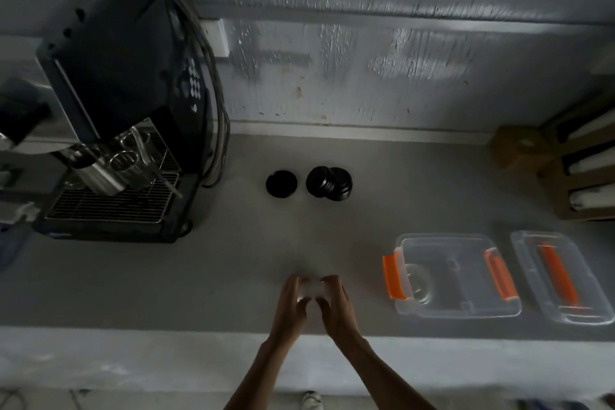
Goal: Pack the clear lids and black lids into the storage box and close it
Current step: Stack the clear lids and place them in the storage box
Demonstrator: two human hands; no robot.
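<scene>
No legible text, label or number from where I stand; white marks [194, 83] on the coffee machine [126, 53] too blurred to read.

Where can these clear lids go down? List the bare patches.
Bare: between the coffee machine and your left hand; also between the black lids and the storage box. Crowded: far right, where box and box lid lie side by side.

- The left hand [289, 306] and right hand [336, 306] together grip clear plastic lids [311, 289] over the grey tabletop [199, 276].
- Round black plastic lids [329, 183] lie farther back.
- An open clear storage box with orange latches [466, 311] sits to the right, its clear cover [562, 278] just beside it.
</scene>
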